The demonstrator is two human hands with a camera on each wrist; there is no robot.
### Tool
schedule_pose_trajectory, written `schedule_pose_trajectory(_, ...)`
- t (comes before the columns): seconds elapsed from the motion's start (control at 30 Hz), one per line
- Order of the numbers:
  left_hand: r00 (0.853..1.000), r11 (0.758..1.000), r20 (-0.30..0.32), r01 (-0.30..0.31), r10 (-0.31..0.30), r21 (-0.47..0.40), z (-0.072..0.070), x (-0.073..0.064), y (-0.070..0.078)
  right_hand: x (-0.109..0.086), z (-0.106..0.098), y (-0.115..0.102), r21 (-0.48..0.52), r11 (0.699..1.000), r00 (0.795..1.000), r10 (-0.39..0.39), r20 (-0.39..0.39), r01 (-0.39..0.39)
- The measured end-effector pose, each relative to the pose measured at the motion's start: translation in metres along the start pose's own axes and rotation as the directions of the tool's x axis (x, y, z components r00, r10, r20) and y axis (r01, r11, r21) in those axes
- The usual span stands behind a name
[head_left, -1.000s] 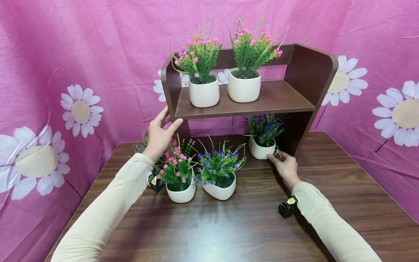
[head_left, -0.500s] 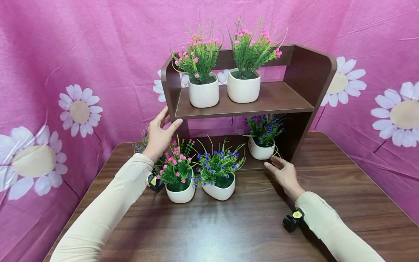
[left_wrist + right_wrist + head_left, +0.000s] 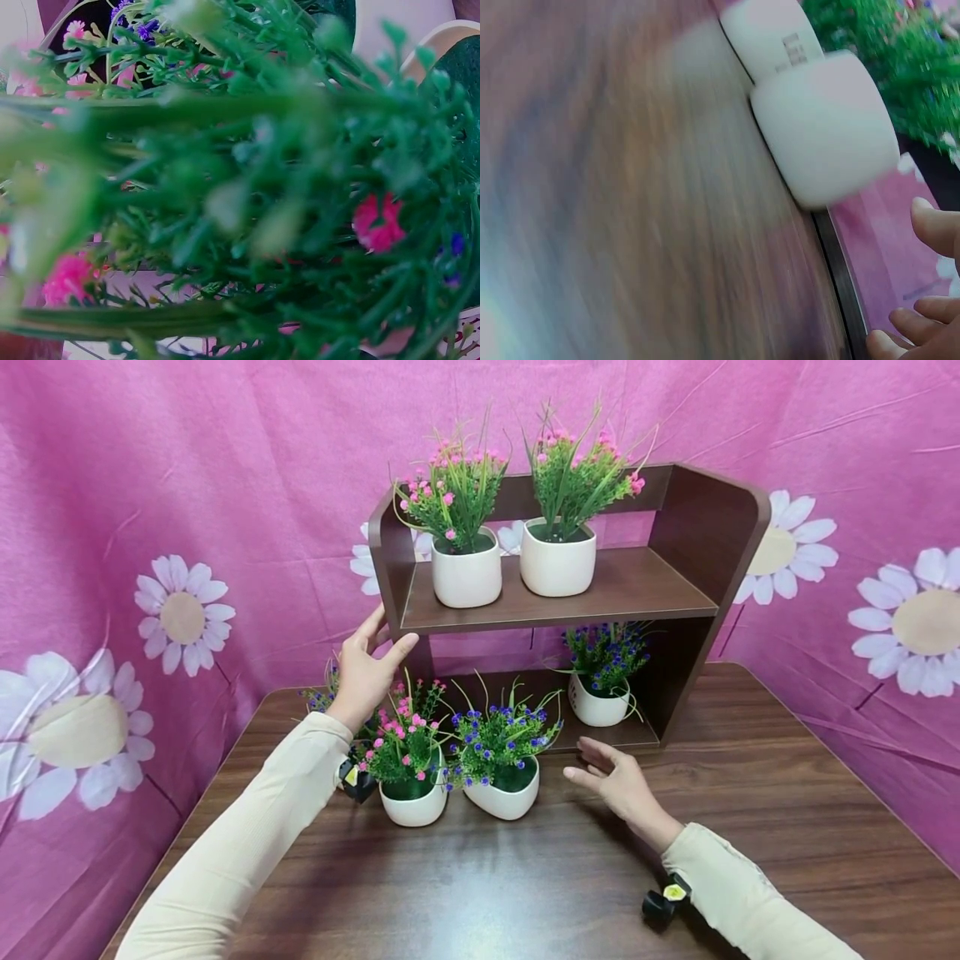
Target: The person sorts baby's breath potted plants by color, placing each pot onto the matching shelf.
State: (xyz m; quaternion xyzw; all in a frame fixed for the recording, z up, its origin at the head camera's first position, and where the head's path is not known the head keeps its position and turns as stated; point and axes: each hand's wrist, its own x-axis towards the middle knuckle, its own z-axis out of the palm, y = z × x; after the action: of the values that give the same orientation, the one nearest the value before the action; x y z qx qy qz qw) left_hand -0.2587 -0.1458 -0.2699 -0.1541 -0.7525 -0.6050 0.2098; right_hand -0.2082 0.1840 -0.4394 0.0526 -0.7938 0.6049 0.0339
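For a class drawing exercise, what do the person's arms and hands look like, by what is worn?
Both sleeves are long and cream. The left hand and right hand are ungloved. By each cuff sits a small black device with a yellow patch.

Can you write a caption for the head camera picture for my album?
Left hand against the brown shelf, right hand over the wooden table, white flowerpots on both.
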Motion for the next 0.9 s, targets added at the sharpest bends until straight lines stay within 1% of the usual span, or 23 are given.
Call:
schedule_pose_trajectory(0.13,1.000,1.000,-0.002,-0.006,0.006,0.008,0.000,-0.001,0.000,-0.006,0.015,-0.004,0.021,0.999,0.998,-0.029,0.057,0.028)
schedule_pose_trajectory(0.33,1.000,1.000,0.000,0.000,0.000,-0.002,0.000,0.000,0.000,-0.013,0.038,-0.008,0.020,0.996,0.987,-0.083,0.138,0.081)
schedule_pose_trajectory(0.5,1.000,1.000,0.000,-0.008,0.008,-0.006,0.000,0.000,-0.002,-0.016,0.053,-0.013,0.032,0.997,0.982,-0.072,0.174,0.067)
schedule_pose_trajectory(0.6,1.000,1.000,0.000,-0.008,0.008,-0.006,0.000,0.000,-0.002,-0.017,0.060,-0.015,0.026,0.998,0.983,-0.058,0.171,0.055)
schedule_pose_trajectory(0.9,1.000,1.000,0.004,0.003,-0.003,-0.006,0.000,0.001,-0.003,-0.016,0.075,-0.016,-0.005,0.998,0.994,-0.054,0.097,0.055)
